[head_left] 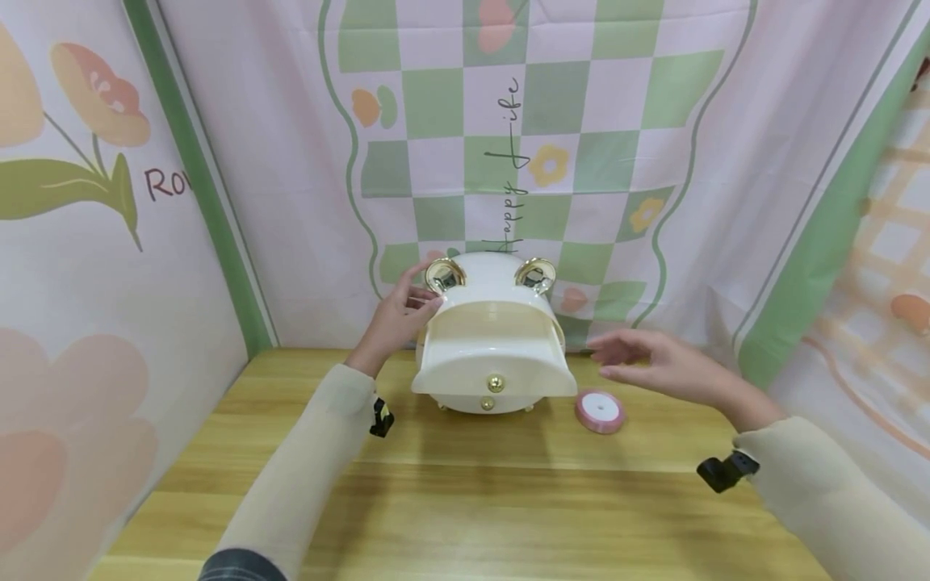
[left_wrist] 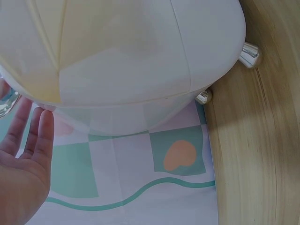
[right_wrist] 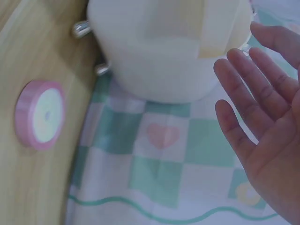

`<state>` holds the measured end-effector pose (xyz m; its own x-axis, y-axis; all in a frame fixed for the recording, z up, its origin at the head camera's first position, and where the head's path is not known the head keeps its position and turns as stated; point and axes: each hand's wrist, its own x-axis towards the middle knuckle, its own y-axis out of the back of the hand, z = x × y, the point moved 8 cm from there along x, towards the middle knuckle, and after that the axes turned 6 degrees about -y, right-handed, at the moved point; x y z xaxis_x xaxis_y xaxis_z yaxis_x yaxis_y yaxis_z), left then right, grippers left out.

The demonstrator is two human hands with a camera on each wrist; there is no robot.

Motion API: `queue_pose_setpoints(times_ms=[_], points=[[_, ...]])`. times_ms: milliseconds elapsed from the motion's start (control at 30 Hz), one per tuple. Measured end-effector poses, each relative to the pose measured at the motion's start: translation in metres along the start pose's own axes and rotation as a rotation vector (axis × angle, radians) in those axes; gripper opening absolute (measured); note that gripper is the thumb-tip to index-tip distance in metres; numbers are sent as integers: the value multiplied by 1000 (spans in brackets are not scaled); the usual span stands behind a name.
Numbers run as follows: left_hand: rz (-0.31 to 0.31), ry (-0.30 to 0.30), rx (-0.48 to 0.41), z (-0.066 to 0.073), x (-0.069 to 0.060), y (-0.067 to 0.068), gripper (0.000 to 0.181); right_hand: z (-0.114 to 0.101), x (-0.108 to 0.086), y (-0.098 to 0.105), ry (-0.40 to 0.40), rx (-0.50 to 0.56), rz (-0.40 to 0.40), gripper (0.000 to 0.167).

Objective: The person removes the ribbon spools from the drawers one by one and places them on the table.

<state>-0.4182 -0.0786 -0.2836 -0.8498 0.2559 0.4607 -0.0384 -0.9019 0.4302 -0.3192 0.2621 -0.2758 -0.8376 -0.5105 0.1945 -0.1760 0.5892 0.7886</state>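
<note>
A rounded white frog-shaped box (head_left: 479, 327) with gold-rimmed eyes stands at the back of the table. Its front flap (head_left: 472, 367), with a gold knob, is tipped outward and shows a cream inside. My left hand (head_left: 402, 315) is at the box's left side by one eye, its fingertips touching the shell in the left wrist view. My right hand (head_left: 657, 367) hovers to the right of the box, fingers extended, palm bare in the right wrist view (right_wrist: 276, 122). Below it on the table lies a pink ribbon roll (head_left: 600, 411) with a white centre.
The wooden table (head_left: 465, 500) reaches back to a hanging checkered cloth (head_left: 552, 161) right behind the box. Printed cloth also hangs on the left and right sides. Small metallic feet (left_wrist: 251, 55) hold the box off the wood.
</note>
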Motion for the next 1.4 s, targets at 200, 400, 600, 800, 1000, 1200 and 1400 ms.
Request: queue_pose_setpoints(times_ms=[200,400,600,800,1000,1200,1400], points=[[3,-3,-1,-1,0,1,64,-25,2,2,40,-31,25,32],[3,-6,4,-2,0,1,64,-53,1,-1,101,-6,38,31],[3,4,-1,-2,0,1,64,-83,0,-10,264,22,68,29],[3,3,-6,-1,0,1,64,-103,3,-27,346,40,65,28],[2,-1,-8,-1,1,0,64,-107,10,-49,292,50,58,21],[0,-1,-10,-1,0,0,64,-107,19,-68,194,12,84,22],[0,0,-5,-1,0,0,64,-109,26,-79,135,-19,120,24]])
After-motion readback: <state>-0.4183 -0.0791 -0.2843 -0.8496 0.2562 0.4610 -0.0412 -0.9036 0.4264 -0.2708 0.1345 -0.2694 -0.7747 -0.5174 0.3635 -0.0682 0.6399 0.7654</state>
